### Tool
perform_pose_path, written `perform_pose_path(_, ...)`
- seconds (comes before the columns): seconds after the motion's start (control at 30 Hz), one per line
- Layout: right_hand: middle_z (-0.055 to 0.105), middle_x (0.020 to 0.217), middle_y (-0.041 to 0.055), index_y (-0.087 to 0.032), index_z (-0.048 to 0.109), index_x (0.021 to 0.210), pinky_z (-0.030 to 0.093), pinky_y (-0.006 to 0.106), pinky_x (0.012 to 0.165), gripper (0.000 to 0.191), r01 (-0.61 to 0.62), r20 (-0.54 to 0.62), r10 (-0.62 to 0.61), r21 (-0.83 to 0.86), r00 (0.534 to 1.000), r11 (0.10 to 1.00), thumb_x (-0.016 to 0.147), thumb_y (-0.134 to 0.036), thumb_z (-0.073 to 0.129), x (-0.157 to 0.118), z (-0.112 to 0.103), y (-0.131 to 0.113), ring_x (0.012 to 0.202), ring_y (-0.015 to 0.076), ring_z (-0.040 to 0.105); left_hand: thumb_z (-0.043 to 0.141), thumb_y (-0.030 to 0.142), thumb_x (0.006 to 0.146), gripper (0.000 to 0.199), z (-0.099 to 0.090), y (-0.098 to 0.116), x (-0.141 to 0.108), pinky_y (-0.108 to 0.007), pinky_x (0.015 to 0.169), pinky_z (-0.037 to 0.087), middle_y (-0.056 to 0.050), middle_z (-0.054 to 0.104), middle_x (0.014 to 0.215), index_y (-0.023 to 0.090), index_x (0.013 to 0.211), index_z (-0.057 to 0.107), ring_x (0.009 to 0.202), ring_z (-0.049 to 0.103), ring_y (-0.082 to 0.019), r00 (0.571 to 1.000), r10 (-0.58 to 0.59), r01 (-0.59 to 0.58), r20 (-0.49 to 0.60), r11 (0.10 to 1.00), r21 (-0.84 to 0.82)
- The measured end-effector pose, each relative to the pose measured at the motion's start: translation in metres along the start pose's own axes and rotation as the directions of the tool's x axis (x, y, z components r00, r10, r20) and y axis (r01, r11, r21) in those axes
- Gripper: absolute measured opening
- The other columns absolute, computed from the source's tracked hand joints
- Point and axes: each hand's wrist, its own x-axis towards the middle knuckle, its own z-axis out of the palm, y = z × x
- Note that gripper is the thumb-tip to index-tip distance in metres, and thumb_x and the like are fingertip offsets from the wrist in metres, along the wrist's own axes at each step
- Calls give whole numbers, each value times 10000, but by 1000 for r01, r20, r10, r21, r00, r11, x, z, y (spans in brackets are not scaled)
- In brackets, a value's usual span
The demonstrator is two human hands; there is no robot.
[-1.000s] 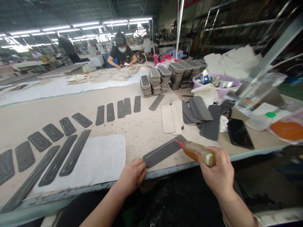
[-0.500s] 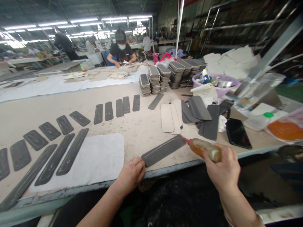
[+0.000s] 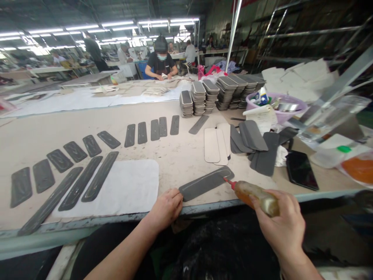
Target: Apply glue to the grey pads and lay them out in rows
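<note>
A long dark grey strip [image 3: 204, 185] with rounded ends lies slantwise near the table's front edge. My left hand [image 3: 167, 208] has its fingers curled closed at the strip's left end. My right hand [image 3: 281, 217] is wrapped around a squeeze bottle [image 3: 256, 197] of amber liquid, which looks like glue. The bottle tilts down to the left, its red nozzle [image 3: 230, 182] at the strip's surface near the right end. A thin shiny line runs along the strip's far edge and bends round at that end.
Several grey pieces with shiny streaks [image 3: 109, 139] lie leftward, some long ones by a white sheet [image 3: 131, 190]. Stacked pads [image 3: 199, 99] stand behind. Loose grey panels [image 3: 252, 136], a phone [image 3: 301, 170] and a purple basin [image 3: 291, 115] are rightward. A co-worker [image 3: 161, 62] sits across.
The nozzle has moved from the strip's far right corner inward and toward me, extending the shiny line around the end. The view has shifted slightly; my left hand stays at the left end.
</note>
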Motion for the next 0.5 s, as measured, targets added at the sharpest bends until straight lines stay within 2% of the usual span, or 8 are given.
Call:
perform_pose_path(0.23, 558, 905, 55, -195, 550, 966, 491, 360, 741, 240, 51, 139, -82, 217, 987, 975, 797, -323, 663, -14, 8, -33, 828, 206, 559, 425, 167, 920, 173, 1, -1, -2, -288, 733, 478, -47, 556, 828, 170, 833, 575, 780, 540, -165, 1000, 3, -3, -5, 1000, 14)
perform_pose_path(0.37, 555, 945, 63, -207, 540, 993, 496, 359, 751, 227, 80, 225, -155, 310, 962, 947, 805, -284, 642, -24, 14, -50, 873, 214, 559, 426, 175, 919, 180, 2, -3, -2, -283, 726, 476, -45, 555, 816, 167, 815, 573, 766, 536, -163, 1000, 3, -3, -2, 1000, 12)
perform_pose_path(0.5, 548, 988, 72, -210, 540, 1009, 498, 363, 767, 232, 91, 261, -192, 355, 946, 931, 806, -274, 632, -31, 19, -58, 911, 220, 560, 422, 181, 919, 191, 1, -5, -2, -275, 721, 471, -46, 554, 809, 164, 812, 579, 760, 536, -159, 1000, 17, -17, -2, 1000, 8)
